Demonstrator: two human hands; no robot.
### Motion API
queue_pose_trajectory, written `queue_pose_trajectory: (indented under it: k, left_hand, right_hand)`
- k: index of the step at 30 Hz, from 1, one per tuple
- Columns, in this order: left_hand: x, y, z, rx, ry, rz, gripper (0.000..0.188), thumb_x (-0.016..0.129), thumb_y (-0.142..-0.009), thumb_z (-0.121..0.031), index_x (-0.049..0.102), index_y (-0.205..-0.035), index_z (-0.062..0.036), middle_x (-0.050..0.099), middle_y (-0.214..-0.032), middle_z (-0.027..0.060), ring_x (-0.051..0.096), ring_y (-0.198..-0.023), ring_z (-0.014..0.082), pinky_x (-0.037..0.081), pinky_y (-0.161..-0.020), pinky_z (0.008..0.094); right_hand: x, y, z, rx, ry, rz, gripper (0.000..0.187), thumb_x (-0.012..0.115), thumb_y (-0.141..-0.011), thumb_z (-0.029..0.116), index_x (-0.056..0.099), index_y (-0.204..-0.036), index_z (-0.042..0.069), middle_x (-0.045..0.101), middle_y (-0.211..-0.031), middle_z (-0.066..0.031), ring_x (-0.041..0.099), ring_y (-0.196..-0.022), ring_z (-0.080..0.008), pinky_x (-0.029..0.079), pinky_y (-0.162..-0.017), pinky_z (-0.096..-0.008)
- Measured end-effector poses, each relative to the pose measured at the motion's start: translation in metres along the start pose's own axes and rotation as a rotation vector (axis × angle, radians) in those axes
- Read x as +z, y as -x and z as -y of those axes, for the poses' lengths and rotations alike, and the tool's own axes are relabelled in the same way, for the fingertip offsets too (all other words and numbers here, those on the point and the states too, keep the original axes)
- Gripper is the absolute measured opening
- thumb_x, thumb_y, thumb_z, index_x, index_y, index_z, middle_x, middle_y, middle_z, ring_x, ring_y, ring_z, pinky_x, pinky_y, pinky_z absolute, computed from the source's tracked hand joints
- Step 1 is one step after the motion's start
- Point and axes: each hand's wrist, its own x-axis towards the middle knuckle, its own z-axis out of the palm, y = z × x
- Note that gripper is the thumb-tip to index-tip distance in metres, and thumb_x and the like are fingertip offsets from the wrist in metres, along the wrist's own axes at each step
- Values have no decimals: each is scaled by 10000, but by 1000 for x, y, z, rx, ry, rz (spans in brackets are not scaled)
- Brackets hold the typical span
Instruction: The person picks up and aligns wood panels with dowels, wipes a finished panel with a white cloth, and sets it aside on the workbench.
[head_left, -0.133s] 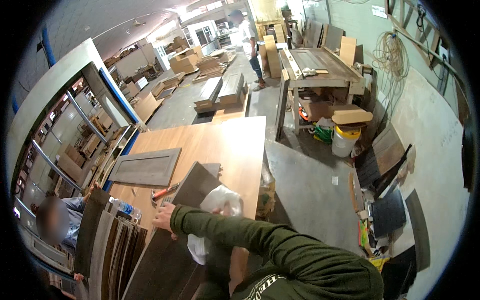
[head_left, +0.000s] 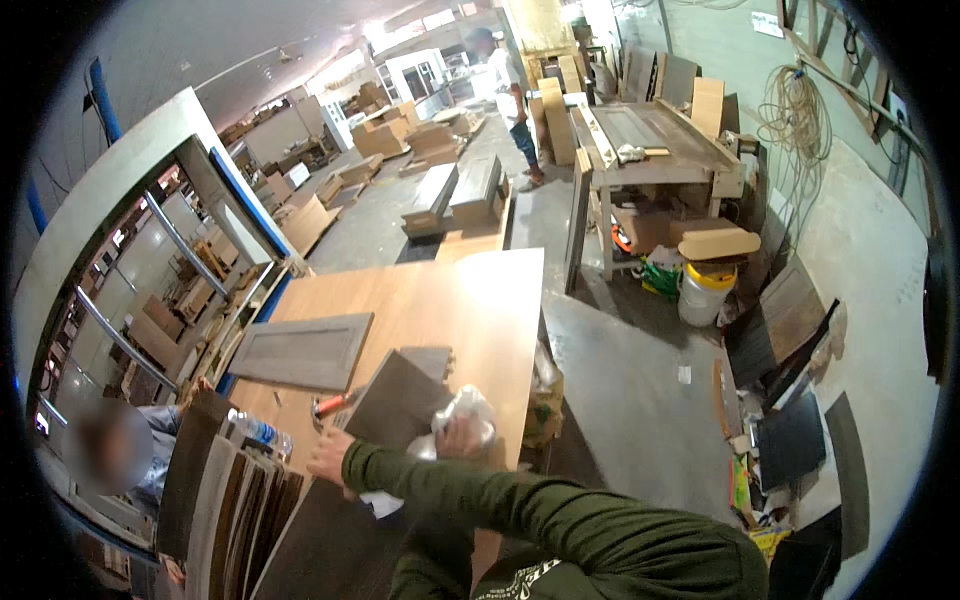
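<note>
White crumpled cloth (head_left: 478,404) is clutched in the left hand (head_left: 462,438), by a flat dark-grey panel (head_left: 395,402). Right hand (head_left: 330,457) is parked at the panel's edge, grip can't really be told.

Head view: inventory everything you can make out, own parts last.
Table: one, light brown, centre
Dark panel: at least one, grey, lower centre
Cloth: at least one, white, on dark panel
Framed panel: one, grey, table's left
Tool: one, red, beside dark panel
Bottle: one, clear, left
Panel stack: one, grey, lower left
Frame: one, white, left
Stacks: two, grey, beyond table
Boxes: several, brown, back
Bench: one, brown, upper right
Bucket: one, white and yellow, by bench
Cord coil: one, beige, right
People: two, pale tops, left and back
Left hand: one, bare, on cloth
Right hand: one, bare, dark panel's left edge
Sleeves: two, dark green, bottom
</note>
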Motion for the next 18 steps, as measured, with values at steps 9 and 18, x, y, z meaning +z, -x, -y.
queue_pose_trajectory:
  k: [9, 18]
  left_hand:
    - [-54, -33, 14, -130, 224, 570, 292, 557, -716, -247, 623, -913, -42, 502, -834, 62, 549, -754, 184, 396, -701, 411]
    - [-47, -67, -10, -261, 401, 486, 252, 588, -716, -264, 588, -797, -25, 518, -801, 99, 549, -682, 229, 411, -588, 357]
  right_hand:
    - [31, -16, -11, -58, -132, -31, 639, 788, -457, 379, 527, -952, 70, 528, -873, -65, 484, -860, -221, 338, -735, -338]
    - [48, -6, -20, -139, -209, -145, 548, 734, -527, 318, 486, -935, 50, 487, -840, -74, 459, -820, -230, 318, -683, -320]
